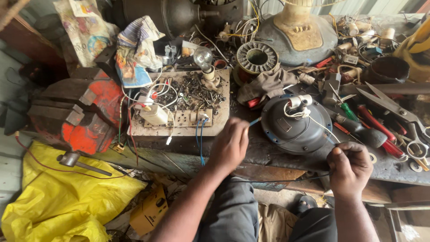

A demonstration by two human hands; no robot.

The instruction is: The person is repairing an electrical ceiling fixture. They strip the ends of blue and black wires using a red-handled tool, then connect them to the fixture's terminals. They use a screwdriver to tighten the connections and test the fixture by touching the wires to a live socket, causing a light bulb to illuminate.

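Left hand (230,144) is clenched around a thin blue-tipped tool (255,121) whose tip points at the rim of the dark round motor housing (293,127); the housing sits on the table (277,157) near its front edge, between the two hands. Right hand (350,165) is closed in a pinch on a thin black wire (286,180) that runs leftward across the lap, below the table edge. White wires (324,127) run from the top of the housing toward the right hand. Risk, as judged: the housing lies close to the front edge, so a hard push from the tool could slide it toward the lap. The black wire hangs slack in free air; a sharp tug might snag it on the table lip or pull on whatever it joins, which cannot be made out here. The wooden switch board (179,105) with its bulb (203,57), blue leads (199,134) and loose screws sits just beside the left hand; a sideways sweep of the wrist could catch those leads. Room: left side is hemmed in by the board and, further off, the red vise (76,114); right side is crowded with screwdrivers (374,130) and scissors (403,116) near the right hand. Behind the housing lie a cloth (264,85) and a copper winding (256,57). Only free space is the gap over the lap, below the front edge.
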